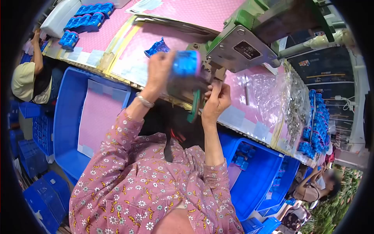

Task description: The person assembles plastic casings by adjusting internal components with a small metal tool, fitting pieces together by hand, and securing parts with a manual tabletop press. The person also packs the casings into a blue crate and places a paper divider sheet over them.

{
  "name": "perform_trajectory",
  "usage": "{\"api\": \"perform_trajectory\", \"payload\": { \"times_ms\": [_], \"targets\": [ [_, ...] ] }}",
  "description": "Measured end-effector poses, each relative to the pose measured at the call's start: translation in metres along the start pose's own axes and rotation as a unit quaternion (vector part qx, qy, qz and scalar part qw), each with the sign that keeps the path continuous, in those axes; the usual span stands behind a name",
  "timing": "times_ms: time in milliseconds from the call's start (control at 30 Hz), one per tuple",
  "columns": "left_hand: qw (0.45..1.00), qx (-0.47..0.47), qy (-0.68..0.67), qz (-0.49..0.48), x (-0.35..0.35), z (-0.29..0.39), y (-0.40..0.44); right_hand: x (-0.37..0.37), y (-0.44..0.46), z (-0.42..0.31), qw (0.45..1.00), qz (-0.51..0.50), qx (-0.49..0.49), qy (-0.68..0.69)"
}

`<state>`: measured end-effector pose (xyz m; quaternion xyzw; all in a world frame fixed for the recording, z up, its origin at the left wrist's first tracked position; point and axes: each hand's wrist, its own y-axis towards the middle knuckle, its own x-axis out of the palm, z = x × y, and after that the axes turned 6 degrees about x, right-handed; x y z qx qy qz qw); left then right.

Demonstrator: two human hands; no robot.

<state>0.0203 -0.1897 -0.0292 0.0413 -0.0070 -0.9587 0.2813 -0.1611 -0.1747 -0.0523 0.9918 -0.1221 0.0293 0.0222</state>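
My left hand (157,72), with a bracelet at the wrist, grips a blue plastic part (185,63) with a pink edge. The part is blurred and raised beside the head of a green machine (243,48). My right hand (216,102) is at the machine's metal fixture (215,72), its fingers closed; whatever they hold is too small to name. Just beyond my left hand, another blue piece (156,47) with pointed edges lies on the bench. Below the fixture, between my hands, is a green curved handle (193,106).
Blue parts stand in rows (87,17) at the back left and in a pile (318,121) at the right. Small metal pieces (296,117) lie on clear plastic. Blue bins (70,128) flank my body. Other people (29,82) sit at far left and lower right.
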Motion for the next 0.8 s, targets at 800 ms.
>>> {"api": "perform_trajectory", "payload": {
  "times_ms": [800],
  "targets": [
    [0.844, 0.183, 0.494, 0.101, -0.076, -0.015, 0.029, 0.012, 0.005, 0.047, 0.956, -0.034, -0.216, -0.197]
  ]
}}
